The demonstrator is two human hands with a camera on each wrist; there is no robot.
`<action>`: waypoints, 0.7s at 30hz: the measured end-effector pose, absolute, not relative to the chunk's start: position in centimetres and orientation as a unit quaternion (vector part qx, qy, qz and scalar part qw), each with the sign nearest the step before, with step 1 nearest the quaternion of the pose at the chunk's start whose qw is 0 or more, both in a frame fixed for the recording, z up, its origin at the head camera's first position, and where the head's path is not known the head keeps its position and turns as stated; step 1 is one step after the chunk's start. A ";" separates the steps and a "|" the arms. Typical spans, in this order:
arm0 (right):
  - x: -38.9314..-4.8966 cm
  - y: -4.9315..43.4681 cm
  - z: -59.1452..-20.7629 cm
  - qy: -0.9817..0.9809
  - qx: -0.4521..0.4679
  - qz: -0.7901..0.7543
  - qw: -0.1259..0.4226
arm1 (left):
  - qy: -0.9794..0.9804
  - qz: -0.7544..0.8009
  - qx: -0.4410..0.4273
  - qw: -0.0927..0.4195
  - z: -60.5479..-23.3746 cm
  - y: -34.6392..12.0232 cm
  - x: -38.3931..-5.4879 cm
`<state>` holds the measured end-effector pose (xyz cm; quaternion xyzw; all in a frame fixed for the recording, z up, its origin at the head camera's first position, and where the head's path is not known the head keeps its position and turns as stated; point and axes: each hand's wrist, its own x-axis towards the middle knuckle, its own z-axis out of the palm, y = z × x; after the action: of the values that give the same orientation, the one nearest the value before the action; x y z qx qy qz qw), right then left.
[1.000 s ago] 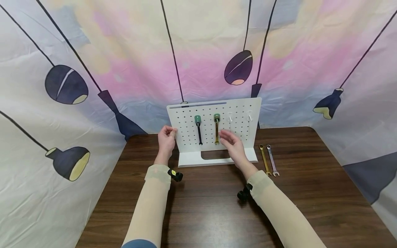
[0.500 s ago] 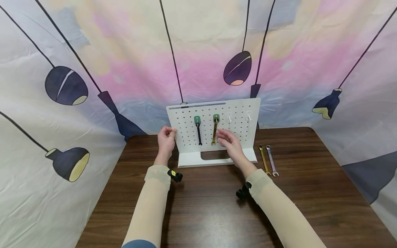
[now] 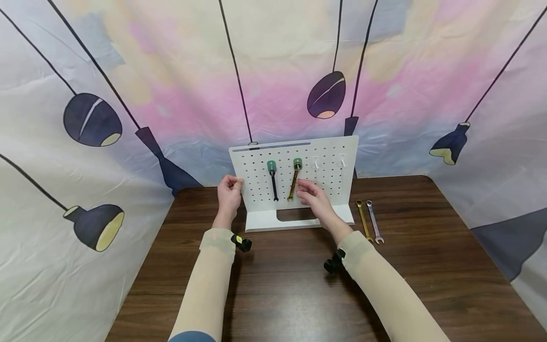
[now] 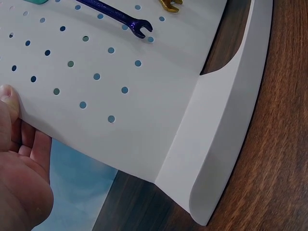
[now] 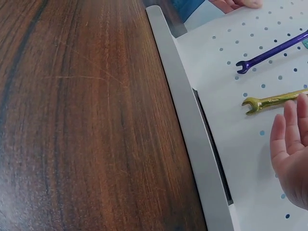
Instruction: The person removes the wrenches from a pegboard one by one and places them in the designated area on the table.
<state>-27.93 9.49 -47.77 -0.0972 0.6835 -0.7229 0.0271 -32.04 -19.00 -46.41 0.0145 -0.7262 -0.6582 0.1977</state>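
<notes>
A white pegboard stand (image 3: 259,220) is upright near the table's far edge. My left hand (image 3: 229,197) grips its left edge, the thumb on the front face and the fingers behind, as the left wrist view shows. From a green-capped hook (image 3: 271,165) hangs a purple combination wrench (image 5: 272,52). Beside it a gold combination wrench (image 3: 293,184) hangs on a second green-capped hook (image 3: 297,163), its lower end slanting left. My right hand (image 3: 316,202) has its fingers extended, fingertips right at the gold wrench's shaft on its right side.
Two bare pale hooks (image 3: 316,164) project from the board's right half. On the wooden table (image 3: 290,294), right of the stand, lie another gold wrench (image 3: 364,222) and a silver wrench (image 3: 375,222). A printed cloth backdrop (image 3: 273,85) hangs behind the table.
The lower end of the hanging gold wrench has swung left, and my right hand's fingers have moved slightly left with it. My left hand stays on the board's edge.
</notes>
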 end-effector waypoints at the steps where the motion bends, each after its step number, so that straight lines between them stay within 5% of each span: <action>1: -27.9 9.5 -47.7 0.682 -0.094 -0.724 0.030 | -0.727 -0.657 0.014 0.197 -46.4 -19.0 -32.0; 21: -27.9 9.2 -47.0 0.681 -0.094 -0.725 0.044 | -0.728 -0.657 0.011 0.195 -46.5 -19.1 -32.2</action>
<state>-27.94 9.19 -47.01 -0.0944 0.6807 -0.7251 0.0435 -32.16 -19.10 -46.53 0.0112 -0.7281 -0.6569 0.1954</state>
